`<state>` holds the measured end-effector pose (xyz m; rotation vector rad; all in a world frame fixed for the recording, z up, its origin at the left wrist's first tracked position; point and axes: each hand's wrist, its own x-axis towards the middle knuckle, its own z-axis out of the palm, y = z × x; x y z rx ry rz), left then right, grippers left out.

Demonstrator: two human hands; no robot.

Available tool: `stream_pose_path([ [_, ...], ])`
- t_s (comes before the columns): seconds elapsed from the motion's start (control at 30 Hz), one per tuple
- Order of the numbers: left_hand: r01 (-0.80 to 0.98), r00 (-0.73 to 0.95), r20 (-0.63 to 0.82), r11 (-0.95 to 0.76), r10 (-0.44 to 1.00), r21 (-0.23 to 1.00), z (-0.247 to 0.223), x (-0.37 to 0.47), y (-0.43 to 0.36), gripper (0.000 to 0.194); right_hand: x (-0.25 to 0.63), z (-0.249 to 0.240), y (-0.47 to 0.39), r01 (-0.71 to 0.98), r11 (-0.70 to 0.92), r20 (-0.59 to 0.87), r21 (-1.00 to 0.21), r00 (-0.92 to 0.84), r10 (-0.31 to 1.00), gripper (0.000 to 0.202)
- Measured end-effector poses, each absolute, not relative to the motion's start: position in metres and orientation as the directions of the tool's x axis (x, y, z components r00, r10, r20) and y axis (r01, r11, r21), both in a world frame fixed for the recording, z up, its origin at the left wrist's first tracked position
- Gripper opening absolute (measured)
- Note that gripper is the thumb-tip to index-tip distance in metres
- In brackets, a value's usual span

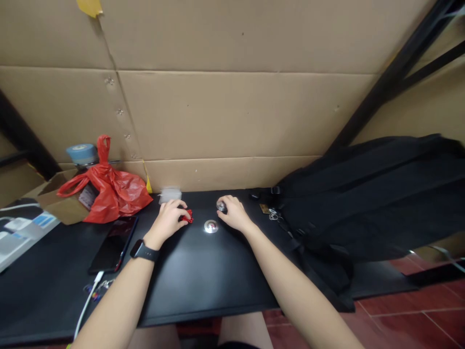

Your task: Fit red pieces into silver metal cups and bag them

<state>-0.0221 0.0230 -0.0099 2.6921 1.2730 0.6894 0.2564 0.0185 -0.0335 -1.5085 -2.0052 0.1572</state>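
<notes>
My left hand [172, 219] is closed round a small red stringy bundle [189, 217] on the black table, thumb and fingers on either side of it. My right hand [232, 212] grips a small round silver metal piece [221, 206] between thumb and fingers, at or just above the tabletop. Between the two hands, a shiny round metal dish-like piece [211, 226] lies on the table, touched by neither. A dark smartwatch [144, 250] is on my left wrist. Just behind my left hand sits a clear plastic case [170, 194].
On the left are a phone [114, 245] with a white cable, a red plastic bag [112, 189], a cardboard box [61, 198] and a power strip [25, 237]. A black backpack [370, 198] and small keyrings [275, 214] lie right. A cardboard wall [225, 111] stands behind the table [203, 281].
</notes>
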Motion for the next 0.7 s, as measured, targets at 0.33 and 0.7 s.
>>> stream_pose_path([
  [0.33, 0.718, 0.589, 0.372, -0.676, 0.718, 0.166, -0.01, -0.01, 0.019, 0.008, 0.271, -0.047, 0.034, 0.828, 0.295, 0.371, -0.476, -0.114, 0.921, 0.027],
  [0.7, 0.725, 0.533, 0.405, -0.648, 0.742, 0.233, -0.007, -0.009, 0.019, 0.012, 0.276, -0.061, 0.049, 0.584, 0.338, 0.396, -0.738, -0.032, 0.918, 0.024],
])
